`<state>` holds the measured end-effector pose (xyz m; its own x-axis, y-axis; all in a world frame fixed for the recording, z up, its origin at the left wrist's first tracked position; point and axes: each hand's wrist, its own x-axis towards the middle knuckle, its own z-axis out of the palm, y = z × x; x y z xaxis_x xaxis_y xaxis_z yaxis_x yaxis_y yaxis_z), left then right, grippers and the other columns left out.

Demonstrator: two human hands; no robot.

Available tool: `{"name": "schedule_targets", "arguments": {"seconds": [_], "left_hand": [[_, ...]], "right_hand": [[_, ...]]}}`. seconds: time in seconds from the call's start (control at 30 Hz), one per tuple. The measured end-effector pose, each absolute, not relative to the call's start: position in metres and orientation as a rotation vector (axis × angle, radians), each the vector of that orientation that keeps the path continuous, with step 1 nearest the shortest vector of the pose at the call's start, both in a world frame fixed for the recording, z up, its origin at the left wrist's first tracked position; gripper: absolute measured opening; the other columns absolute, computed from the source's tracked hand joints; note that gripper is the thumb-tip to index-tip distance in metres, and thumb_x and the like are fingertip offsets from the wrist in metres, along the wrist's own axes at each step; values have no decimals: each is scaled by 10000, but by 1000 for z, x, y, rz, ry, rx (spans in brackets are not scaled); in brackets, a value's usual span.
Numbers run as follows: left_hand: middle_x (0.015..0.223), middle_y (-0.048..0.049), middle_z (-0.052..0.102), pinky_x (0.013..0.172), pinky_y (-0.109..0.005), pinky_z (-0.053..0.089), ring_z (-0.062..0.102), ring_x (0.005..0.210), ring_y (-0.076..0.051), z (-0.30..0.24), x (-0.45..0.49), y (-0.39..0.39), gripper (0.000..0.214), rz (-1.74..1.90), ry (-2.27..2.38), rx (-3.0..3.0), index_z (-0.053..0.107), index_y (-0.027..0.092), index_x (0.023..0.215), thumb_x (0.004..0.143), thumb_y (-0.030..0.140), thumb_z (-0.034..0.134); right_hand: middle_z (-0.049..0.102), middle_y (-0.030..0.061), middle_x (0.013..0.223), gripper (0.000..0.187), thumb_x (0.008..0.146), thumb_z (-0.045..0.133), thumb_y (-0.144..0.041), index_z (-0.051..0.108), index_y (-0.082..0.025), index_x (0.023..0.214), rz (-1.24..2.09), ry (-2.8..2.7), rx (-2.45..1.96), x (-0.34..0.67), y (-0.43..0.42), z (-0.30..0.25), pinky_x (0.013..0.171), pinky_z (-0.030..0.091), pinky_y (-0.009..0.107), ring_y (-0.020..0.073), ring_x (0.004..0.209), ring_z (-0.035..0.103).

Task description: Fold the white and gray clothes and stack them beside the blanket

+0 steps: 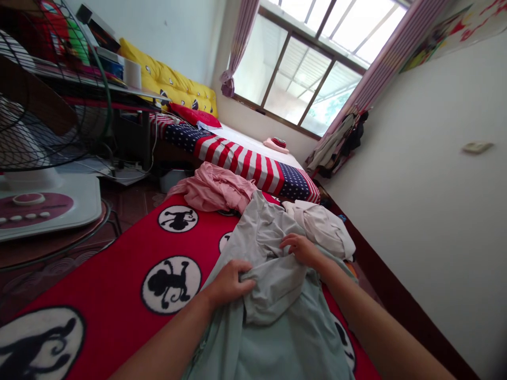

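A pale grey-green garment (pixel 277 343), with what looks like a sleeve laid across its middle, is spread on a red cover with monkey prints (pixel 114 274). My left hand (pixel 230 284) is closed on the left end of the crosswise fold, thumb on top and fingertips partly hidden by cloth. Further up and to the right, my right hand (pixel 303 249) bends its fingers into the fabric and grips it near the fold's upper edge. Wrinkles run through the cloth between and above both hands.
Beyond the garment lie a crumpled pink cloth (pixel 217 187) and a bundled white cloth (pixel 322 227). An electric fan (pixel 43 190) stands at the left beside a cluttered desk (pixel 130 95). A bed with a stars-and-stripes sheet (pixel 241 158) is under the window.
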<state>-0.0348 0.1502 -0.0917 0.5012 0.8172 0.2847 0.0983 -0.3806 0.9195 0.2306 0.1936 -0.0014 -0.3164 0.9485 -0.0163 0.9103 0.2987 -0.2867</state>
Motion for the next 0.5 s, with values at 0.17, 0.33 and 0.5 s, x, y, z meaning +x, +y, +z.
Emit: {"name": "schedule_targets", "arguments": {"seconds": [0.17,0.33,0.5], "left_hand": [[701,2,571,665,-230,377,508,721,-158,-92,-39,154,167,995,529,1332,655,123,750,716,278,603],[692,5,574,620,-220,384,500,647,-128,-91,-38,155,149,1053,350,778,636,138,784,709,266,621],[656,5,574,597,-227,417,532,610,-127,-85,-40,154,128,988,288,520,621,147,750,677,248,647]], "right_hand": [[524,30,1363,537,575,522,63,747,-268,933,188,-2698,-1772,234,208,3,689,449,220,127,759,639],[621,46,1235,194,668,568,-34,691,-184,686,246,-2647,-1695,241,209,9,678,456,232,112,696,612],[696,34,1061,322,645,512,12,702,-179,820,461,-2445,-1594,240,204,3,661,453,223,106,671,582]]}}
